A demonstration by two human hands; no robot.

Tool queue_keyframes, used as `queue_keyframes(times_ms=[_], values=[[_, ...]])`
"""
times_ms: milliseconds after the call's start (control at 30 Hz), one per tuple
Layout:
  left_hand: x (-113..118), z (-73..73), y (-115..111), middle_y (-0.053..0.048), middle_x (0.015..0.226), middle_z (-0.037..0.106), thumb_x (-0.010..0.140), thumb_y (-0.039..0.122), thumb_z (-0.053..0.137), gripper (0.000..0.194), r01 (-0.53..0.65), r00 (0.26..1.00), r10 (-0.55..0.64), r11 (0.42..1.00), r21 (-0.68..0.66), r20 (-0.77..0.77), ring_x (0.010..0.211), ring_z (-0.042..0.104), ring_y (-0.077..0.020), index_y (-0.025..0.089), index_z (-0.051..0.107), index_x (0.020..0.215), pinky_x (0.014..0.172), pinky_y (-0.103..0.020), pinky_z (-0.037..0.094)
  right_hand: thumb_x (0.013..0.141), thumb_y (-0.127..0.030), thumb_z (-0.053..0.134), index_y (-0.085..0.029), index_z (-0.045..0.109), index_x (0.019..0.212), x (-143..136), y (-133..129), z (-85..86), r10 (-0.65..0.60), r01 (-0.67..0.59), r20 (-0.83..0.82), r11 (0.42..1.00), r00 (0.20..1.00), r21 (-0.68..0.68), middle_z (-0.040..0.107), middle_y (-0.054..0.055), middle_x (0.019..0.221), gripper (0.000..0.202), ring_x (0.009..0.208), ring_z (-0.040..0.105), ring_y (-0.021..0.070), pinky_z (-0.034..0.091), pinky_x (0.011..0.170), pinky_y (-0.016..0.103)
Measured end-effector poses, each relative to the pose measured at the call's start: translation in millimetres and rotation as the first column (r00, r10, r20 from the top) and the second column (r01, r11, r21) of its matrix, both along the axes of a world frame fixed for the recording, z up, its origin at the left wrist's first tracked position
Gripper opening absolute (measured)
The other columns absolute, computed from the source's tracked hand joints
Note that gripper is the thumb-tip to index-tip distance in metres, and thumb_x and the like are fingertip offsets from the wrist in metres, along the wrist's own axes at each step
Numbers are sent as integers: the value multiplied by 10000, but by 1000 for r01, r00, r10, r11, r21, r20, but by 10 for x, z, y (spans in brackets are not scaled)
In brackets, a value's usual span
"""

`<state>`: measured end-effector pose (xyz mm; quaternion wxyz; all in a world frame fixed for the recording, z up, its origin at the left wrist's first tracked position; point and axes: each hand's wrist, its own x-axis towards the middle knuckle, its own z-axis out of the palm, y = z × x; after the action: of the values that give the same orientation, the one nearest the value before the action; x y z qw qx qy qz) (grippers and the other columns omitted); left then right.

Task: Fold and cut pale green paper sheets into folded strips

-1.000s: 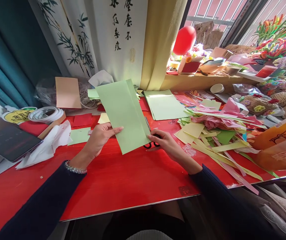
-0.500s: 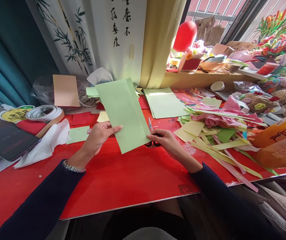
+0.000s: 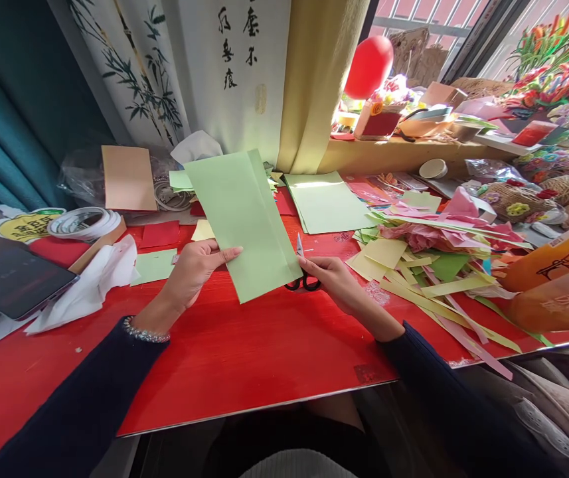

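Note:
A sheet of light green paper (image 3: 242,222) with a crease along its right side is held tilted above the table. My left hand (image 3: 199,269) pinches its left edge, thumb on the front face. At the lower right corner, my right hand (image 3: 331,275) grips the paper between thumb and finger. Black-handled scissors (image 3: 309,282) lie on the table just behind the right hand, blades pointing away; the paper and fingers cover part of them. Behind the sheet, to the right, rests a stack of green paper (image 3: 331,206).
Yellow, pink and green paper strips (image 3: 433,279) are heaped on the right of the red table (image 3: 244,372), beside an orange bag (image 3: 558,285). On the left are tape rolls (image 3: 85,222), a dark flat box (image 3: 18,282) and crumpled white tissue (image 3: 89,285). A small green piece (image 3: 155,267) lies nearby.
The view has shifted slightly. Both hands keep hold of the green paper, which has barely moved.

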<state>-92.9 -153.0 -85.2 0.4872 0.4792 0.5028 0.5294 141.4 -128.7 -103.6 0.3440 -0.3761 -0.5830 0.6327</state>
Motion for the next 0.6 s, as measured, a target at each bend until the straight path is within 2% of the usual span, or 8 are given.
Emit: queue_keyframes(times_ms=[300, 600], values=[[9, -6, -1, -66, 962, 717, 647, 343, 747, 333, -10, 1000, 10, 1000, 0, -1, 945, 643, -250, 147, 695, 912, 874, -354, 509, 759, -493, 587, -145, 660, 756, 36, 16, -3, 17, -39, 168, 991, 986, 125, 631, 34, 721, 355, 692, 603, 162, 459, 618, 266], [13, -54, 7, -74, 978, 713, 666, 334, 740, 336, 14, 1000, -14, 1000, -9, -6, 933, 647, -229, 136, 685, 932, 877, -346, 506, 765, -482, 585, -156, 653, 730, 36, 32, -40, 19, -46, 199, 990, 980, 130, 653, 37, 723, 335, 688, 594, 159, 435, 616, 263]])
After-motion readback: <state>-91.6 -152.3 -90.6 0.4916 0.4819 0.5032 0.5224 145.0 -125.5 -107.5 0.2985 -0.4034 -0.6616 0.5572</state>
